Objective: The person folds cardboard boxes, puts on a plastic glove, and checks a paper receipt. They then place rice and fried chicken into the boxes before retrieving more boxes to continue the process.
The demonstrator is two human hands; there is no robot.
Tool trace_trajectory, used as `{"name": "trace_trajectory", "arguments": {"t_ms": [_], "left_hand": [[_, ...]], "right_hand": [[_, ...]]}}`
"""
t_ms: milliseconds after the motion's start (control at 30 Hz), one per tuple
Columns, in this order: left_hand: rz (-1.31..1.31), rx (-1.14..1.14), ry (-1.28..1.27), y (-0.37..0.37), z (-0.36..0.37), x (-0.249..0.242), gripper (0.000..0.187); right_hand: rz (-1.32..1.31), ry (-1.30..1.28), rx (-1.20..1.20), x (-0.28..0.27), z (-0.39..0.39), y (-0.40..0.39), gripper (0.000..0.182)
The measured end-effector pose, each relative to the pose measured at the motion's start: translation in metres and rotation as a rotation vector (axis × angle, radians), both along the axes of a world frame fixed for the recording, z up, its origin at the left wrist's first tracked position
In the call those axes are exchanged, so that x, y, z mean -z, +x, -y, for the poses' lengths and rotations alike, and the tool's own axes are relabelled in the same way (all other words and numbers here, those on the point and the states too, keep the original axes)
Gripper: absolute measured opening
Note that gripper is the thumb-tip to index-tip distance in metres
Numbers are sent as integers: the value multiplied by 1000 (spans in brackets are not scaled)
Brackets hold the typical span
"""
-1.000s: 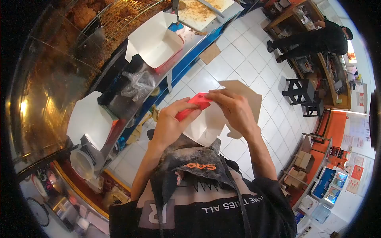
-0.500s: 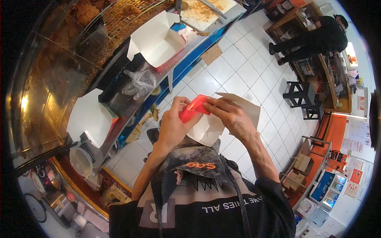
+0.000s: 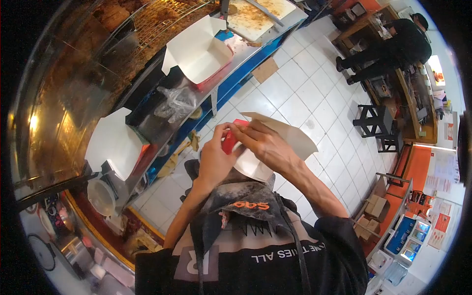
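A cardboard takeaway box, white inside (image 3: 253, 166) and red outside, is between my hands in front of my apron, its wide lid flap (image 3: 290, 132) standing open on the right. My left hand (image 3: 215, 158) grips the red side panel, fingers bent over its top edge. My right hand (image 3: 269, 148) pinches the same red corner, its fingertips meeting those of my left hand. The fingers hide much of that corner. Two more open boxes rest on the counter to the left: one farther off (image 3: 210, 58), one nearer (image 3: 114, 145).
A crumpled clear plastic bag (image 3: 176, 104) lies on the metal counter between those boxes. Beyond are a cutting board (image 3: 255, 19) with a knife and a rack of fried food (image 3: 157, 22). A person in black (image 3: 403, 44) bends over shelving at the far right, near black stools (image 3: 372, 121).
My right hand has moved left and its fingers now overlap the left fingertips, covering more of the red panel. The lid flap has shifted slightly left.
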State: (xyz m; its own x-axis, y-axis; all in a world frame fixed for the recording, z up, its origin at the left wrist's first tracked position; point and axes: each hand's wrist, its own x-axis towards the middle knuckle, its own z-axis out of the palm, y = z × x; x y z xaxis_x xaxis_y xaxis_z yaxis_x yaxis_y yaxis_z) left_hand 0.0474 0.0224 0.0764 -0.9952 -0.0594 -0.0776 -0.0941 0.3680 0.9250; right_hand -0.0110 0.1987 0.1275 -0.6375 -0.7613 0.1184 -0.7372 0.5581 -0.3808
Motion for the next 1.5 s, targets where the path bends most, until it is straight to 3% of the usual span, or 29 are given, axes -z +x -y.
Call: {"name": "trace_trajectory", "arguments": {"t_ms": [67,100,167,233,300,333,433,467,533,567,633,667,700,767,800,833,900,1033,1067,1100,1167,1200,1267,1300,1367,1433,1500], "left_hand": [[4,-75,332,0,12,28,53],[-1,-78,330,0,19,26,53],[196,-193,559,7,37,19,48],[207,-219,550,17,53,32,48],[130,-419,708,27,57,40,48],[163,-418,699,31,59,31,49],[148,-355,692,45,62,51,57],[146,-358,690,52,64,54,57],[241,-214,735,61,71,49,70],[223,-236,728,65,77,46,70],[209,-323,962,67,88,26,84],[185,-315,879,76,100,39,71],[167,-341,878,88,110,48,71],[339,-398,718,106,124,58,47],[200,-387,714,107,126,52,26],[120,-362,707,121,134,69,23],[167,-393,637,142,138,74,22],[54,-489,598,161,144,87,21],[140,-733,688,166,150,83,21],[225,-972,773,166,158,77,21],[-73,-1080,831,156,174,57,27],[-88,-1104,781,154,185,55,31],[-105,-1120,725,151,207,47,34],[-79,-1105,693,144,217,41,36],[-65,-1090,663,132,227,36,39],[81,-988,550,115,237,35,55],[99,-930,479,92,233,40,54]], "right_hand": [[69,-52,-48,-10,5,4,48],[-28,-98,-80,-20,5,9,52],[16,-306,-24,-32,-9,26,55],[47,-520,280,-6,-42,56,44],[212,-639,760,25,-46,69,40],[312,-660,875,37,-42,65,48],[938,-1109,908,57,-9,44,48],[940,-1110,904,58,-7,34,48],[1251,-884,626,59,1,14,47],[1257,-879,595,67,5,9,47],[1198,-560,404,90,16,-6,43],[1127,-534,280,97,24,-10,37],[1131,-522,250,95,36,-10,37],[1323,-456,137,84,59,-7,32],[1263,-464,-16,76,69,-11,35],[1269,-451,-30,85,76,-15,35],[1135,-453,-403,111,88,-19,41],[1348,-272,-415,107,109,-35,56],[1653,-368,-255,108,111,-45,71],[1739,-567,-213,103,122,-61,81],[1269,-407,180,102,154,-87,85],[1257,-417,182,111,170,-90,85],[383,-114,239,152,203,-89,64],[379,-120,244,176,210,-90,64],[388,-34,141,210,217,-98,43],[399,-299,278,177,200,-89,33],[482,-468,456,153,158,-85,32]]}}
